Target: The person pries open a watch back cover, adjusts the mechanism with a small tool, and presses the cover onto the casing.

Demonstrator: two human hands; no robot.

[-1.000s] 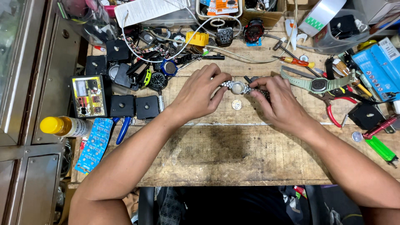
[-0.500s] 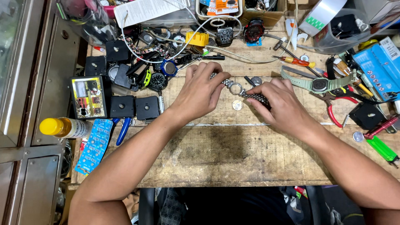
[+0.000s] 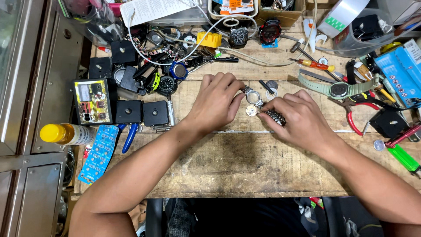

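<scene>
The left hand (image 3: 215,102) rests knuckles-up on the wooden bench (image 3: 245,166), its fingers curled together around one end of a metal watch (image 3: 253,97); the fingertips pinch the band just left of the round case. The right hand (image 3: 294,117) lies close beside it, fingers closed on the other stretch of the linked band (image 3: 274,116), which shows dark and beaded under the fingertips. The watch sits between the two hands, near the middle of the bench, with its case tilted up. A small round disc (image 3: 251,110) lies on the wood just below the case, touching or almost touching it; which, I cannot tell. Behind the hands, a green-strapped watch (image 3: 340,89) lies to the right, near red-handled pliers (image 3: 355,118). To the left stand black square boxes (image 3: 142,113) and a small tester (image 3: 93,102), with a yellow-capped bottle (image 3: 66,134) and a blue blister card (image 3: 98,153) at the bench's edge.
</scene>
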